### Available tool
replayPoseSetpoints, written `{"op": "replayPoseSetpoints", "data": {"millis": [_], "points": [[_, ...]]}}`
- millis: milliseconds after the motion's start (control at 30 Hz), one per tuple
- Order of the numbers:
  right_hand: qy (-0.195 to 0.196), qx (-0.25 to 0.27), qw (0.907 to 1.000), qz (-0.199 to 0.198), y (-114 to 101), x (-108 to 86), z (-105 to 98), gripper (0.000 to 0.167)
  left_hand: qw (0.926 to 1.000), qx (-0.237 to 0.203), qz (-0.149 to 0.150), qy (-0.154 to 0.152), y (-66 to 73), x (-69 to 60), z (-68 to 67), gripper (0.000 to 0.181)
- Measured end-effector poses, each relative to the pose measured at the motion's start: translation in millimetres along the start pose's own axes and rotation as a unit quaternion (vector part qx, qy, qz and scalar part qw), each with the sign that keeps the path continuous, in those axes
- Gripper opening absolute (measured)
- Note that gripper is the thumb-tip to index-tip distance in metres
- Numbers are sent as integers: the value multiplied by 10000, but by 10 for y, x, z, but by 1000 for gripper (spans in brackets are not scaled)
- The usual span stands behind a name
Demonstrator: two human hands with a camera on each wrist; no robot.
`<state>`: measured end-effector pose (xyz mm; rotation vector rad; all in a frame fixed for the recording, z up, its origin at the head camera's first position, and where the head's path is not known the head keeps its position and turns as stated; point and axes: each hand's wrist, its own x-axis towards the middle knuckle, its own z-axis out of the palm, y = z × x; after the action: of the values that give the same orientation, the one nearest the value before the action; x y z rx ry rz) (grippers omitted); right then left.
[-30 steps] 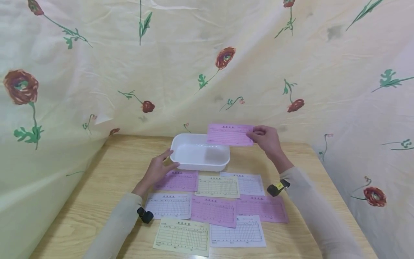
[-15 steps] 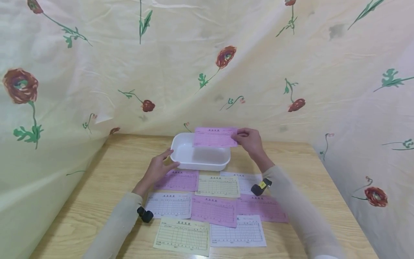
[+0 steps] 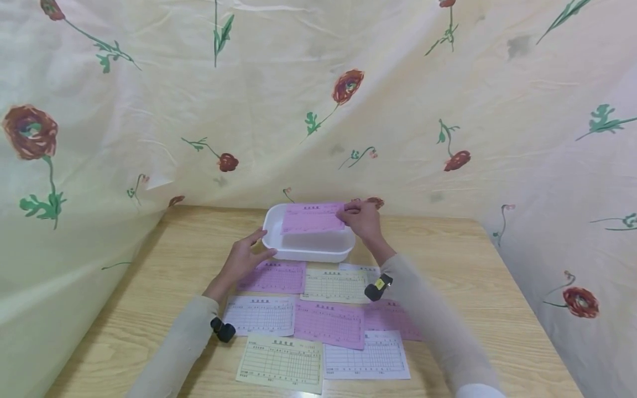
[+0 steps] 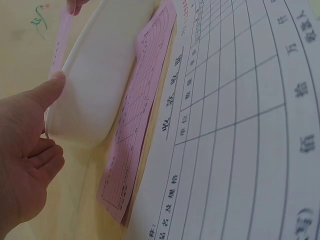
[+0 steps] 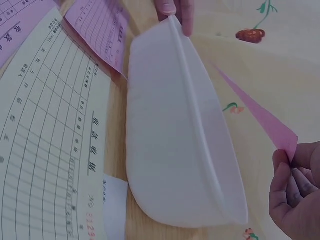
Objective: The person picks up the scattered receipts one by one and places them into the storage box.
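Note:
A pink receipt slip is pinched at its right edge between the thumb and fingers of my right hand. It hangs just above the white plastic tray; in the right wrist view the slip appears nearly edge-on, apart from the tray's rim. My left hand holds the tray's left end, its thumb at the rim and the other fingers curled at the end wall. Close in front of the tray lie a pink slip and a yellow slip.
More slips lie on the wooden table: a white one, a pink one, a yellow one and a white one. My right forearm partly covers another pink slip. A flowered cloth hangs behind.
My right hand has moved left and slightly down, carrying the pink receipt slip from the tray's right end to over its middle. My left hand and the tray have stayed in place.

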<state>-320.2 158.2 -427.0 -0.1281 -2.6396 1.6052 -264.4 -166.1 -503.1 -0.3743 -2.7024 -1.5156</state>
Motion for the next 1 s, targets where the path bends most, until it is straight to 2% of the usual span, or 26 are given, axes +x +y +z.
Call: {"op": "replayPoseSetpoints", "data": {"millis": [100,367,700,1000], "points": [[67,-148,9999,-37,11,5,89,32,10000,21,11,-17,-6,2,1,78],[-21,156,9999,-49,63,23,270,28,9999,67,-63,-46,-12,1,0,80],[-195,-85,9997,-117,81,16,400,26,10000,-3,-21,-30,5,4,-6,79],[-261,-326,9991,-101,71,5,502,19,9999,56,-103,-42,13,-11,-5,83]]}}
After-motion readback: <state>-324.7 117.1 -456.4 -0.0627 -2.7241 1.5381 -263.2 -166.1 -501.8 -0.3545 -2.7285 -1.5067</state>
